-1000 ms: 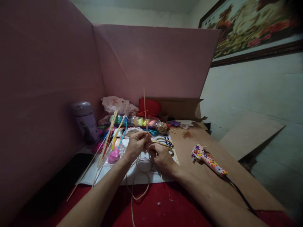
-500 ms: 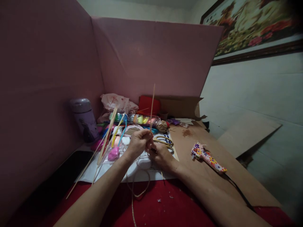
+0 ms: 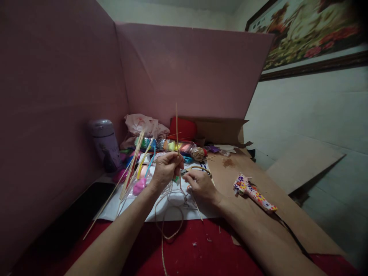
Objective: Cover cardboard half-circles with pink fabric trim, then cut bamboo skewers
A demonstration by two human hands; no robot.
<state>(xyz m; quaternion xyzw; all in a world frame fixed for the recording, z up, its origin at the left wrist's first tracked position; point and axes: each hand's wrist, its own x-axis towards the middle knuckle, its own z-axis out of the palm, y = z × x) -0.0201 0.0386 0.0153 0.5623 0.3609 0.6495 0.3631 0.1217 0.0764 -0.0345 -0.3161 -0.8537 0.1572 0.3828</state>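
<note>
My left hand (image 3: 167,170) pinches a thin wooden stick (image 3: 177,130), which stands upright above the fingers. Just to the right, my right hand (image 3: 202,184) is closed, fingers curled and tips together; whatever they grip is too small to make out. A small gap parts the two hands. Below them, a length of twine (image 3: 172,237) loops over white paper (image 3: 149,215) and down across the red cloth. Scissors (image 3: 205,170) lie behind my right hand, partly covered by it. Another thin stick (image 3: 197,209) sticks out under that hand.
Several wooden sticks (image 3: 132,165) lean at left beside pink clay (image 3: 139,186). A purple bottle (image 3: 105,147) stands behind a dark flat object (image 3: 86,205). A ball of twine (image 3: 197,153) sits at the back. To the right, a flower-patterned glue gun (image 3: 254,193) rests on cardboard (image 3: 221,180).
My hands have come apart, the right one moving slightly right and away from the stick. The stick in my left hand has shifted left and stands straighter.
</note>
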